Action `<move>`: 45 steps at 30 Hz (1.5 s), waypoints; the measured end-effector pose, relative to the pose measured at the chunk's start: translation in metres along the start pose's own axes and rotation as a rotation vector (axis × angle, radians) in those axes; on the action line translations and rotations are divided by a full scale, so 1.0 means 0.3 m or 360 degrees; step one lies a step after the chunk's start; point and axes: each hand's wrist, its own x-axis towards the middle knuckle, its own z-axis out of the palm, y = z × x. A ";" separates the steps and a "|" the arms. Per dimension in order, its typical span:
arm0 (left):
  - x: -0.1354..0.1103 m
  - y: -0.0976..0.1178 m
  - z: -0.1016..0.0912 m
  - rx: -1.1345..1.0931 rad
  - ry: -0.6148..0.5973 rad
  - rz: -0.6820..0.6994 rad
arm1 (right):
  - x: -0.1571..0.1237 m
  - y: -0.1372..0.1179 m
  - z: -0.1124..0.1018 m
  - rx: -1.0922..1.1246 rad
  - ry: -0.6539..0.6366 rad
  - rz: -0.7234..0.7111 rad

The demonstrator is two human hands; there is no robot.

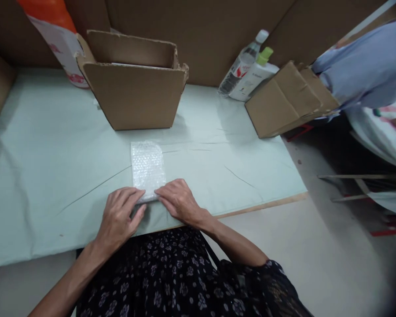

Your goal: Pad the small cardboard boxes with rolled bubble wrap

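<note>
A piece of bubble wrap (148, 165), folded or made into a flat pouch, lies on the pale green table cover near the front edge. My left hand (120, 211) is at its near left corner, fingertips on top and thumb below the near edge. At the near right corner, my right hand (180, 200) grips the wrap with fingers bent and pressed together. Both hands touch the wrap's near edge. Whether anything is inside the wrap, I cannot tell.
An open cardboard box (141, 94) stands behind the wrap. A white and orange container (64, 48), a clear bottle (239, 66), a white bottle with green cap (255, 79) and another cardboard box (284, 101) line the back. A person's blue sleeve or garment (366, 66) shows at right.
</note>
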 end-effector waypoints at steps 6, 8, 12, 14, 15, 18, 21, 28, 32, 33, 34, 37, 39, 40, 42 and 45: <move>-0.016 0.013 -0.002 -0.0040 -0.0035 -0.0143 | -0.035 -0.022 -0.044 0.0031 0.0059 0.0040; 0.003 -0.006 0.015 0.0100 0.0006 -0.0171 | -0.021 -0.013 -0.043 -0.0136 0.0033 -0.0067; 0.008 -0.022 0.012 0.0130 0.0075 -0.0082 | 0.026 0.016 -0.021 -0.0192 -0.0069 -0.0173; -0.015 -0.008 -0.010 0.0037 0.0032 -0.0033 | 0.033 0.020 -0.018 -0.0078 -0.0075 -0.0142; -0.028 0.002 -0.022 -0.0025 -0.0004 -0.0041 | 0.029 0.018 -0.020 0.0005 -0.0094 -0.0129; -0.052 0.022 -0.041 -0.0180 -0.0065 -0.0146 | 0.004 0.002 -0.034 0.0200 -0.0128 -0.0079; -0.029 0.000 -0.021 -0.0080 0.0015 -0.0225 | -0.006 -0.015 -0.042 0.0038 0.0005 -0.0008; 0.048 -0.060 0.014 -0.0077 0.0189 -0.0682 | 0.119 -0.012 -0.009 -0.0270 -0.0212 -0.0160; -0.002 0.007 -0.018 -0.0839 0.0352 -0.1330 | 0.152 0.006 -0.002 0.0001 -0.0161 0.0023; -0.014 0.025 -0.021 -0.1087 0.0403 -0.1468 | 0.147 0.005 -0.002 0.0100 -0.0153 0.0059; -0.021 0.041 -0.022 -0.1324 0.0448 -0.1577 | 0.140 0.001 -0.003 0.0203 -0.0151 0.0092; -0.015 0.068 -0.015 -0.1804 0.0567 -0.1768 | 0.111 -0.019 -0.004 0.0480 -0.0150 0.0185; 0.002 0.071 -0.008 -0.1906 0.0665 -0.1809 | 0.096 -0.032 -0.005 0.0589 -0.0112 0.0255; 0.011 0.070 -0.005 -0.1913 0.0701 -0.1811 | 0.090 -0.037 -0.006 0.0628 -0.0085 0.0288; 0.023 0.069 0.000 -0.1920 0.0692 -0.1823 | 0.080 -0.045 -0.007 0.0710 -0.0037 0.0342; 0.026 0.073 0.009 -0.2039 0.0536 -0.1892 | 0.067 -0.049 -0.009 0.0821 -0.0050 0.0358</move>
